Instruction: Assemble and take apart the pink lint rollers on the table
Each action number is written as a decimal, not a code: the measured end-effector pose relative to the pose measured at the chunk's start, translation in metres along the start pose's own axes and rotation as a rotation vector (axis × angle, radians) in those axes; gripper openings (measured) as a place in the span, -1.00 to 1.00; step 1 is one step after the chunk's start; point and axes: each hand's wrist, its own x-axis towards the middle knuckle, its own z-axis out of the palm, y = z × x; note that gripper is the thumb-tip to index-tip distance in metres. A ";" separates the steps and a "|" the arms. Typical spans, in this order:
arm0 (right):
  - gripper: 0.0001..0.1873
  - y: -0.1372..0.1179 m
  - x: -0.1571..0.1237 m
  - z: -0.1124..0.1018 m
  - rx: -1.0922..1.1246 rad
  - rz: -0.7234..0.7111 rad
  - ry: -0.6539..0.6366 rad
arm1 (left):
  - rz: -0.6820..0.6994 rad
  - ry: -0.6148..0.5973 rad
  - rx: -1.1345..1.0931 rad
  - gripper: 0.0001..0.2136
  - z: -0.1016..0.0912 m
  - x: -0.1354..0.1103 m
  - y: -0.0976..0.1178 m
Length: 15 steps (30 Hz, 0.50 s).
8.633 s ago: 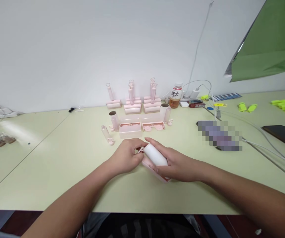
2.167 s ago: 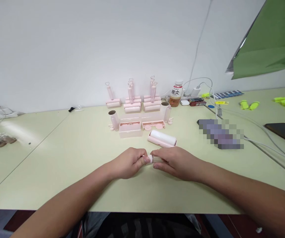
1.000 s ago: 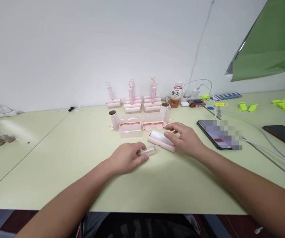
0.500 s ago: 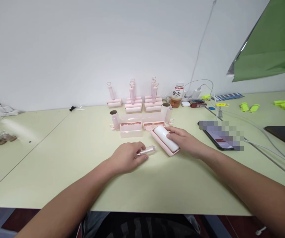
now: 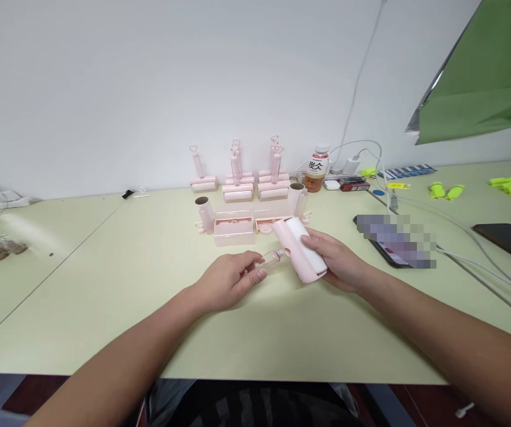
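My right hand is closed around a lint roller head, a pink shell with a white roll in it, tilted so that a hole in the shell's side faces left. Between the fingers of my left hand is a clear pinkish handle. Its narrow end points at that hole; whether it has entered I cannot tell. Just beyond lie an open pink case and a second pink case part, partly behind the roller head. Cardboard-cored rolls stand beside them.
Several assembled pink lint rollers stand along the wall. To their right are a drink bottle, a white charger and cables. A phone lies right of my right hand; yellow-green pieces lie farther right.
The right hand has turned the roller head so its side hole faces the handle. My left hand has lifted the handle's narrow end up to the roller head.
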 end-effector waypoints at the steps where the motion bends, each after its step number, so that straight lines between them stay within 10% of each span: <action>1: -0.58 0.001 0.000 -0.001 0.007 -0.011 -0.033 | 0.005 -0.003 0.001 -0.69 0.000 0.000 0.000; 15: -0.43 0.002 -0.005 0.004 -0.020 -0.060 -0.110 | 0.056 0.068 0.073 -0.68 0.003 0.000 -0.003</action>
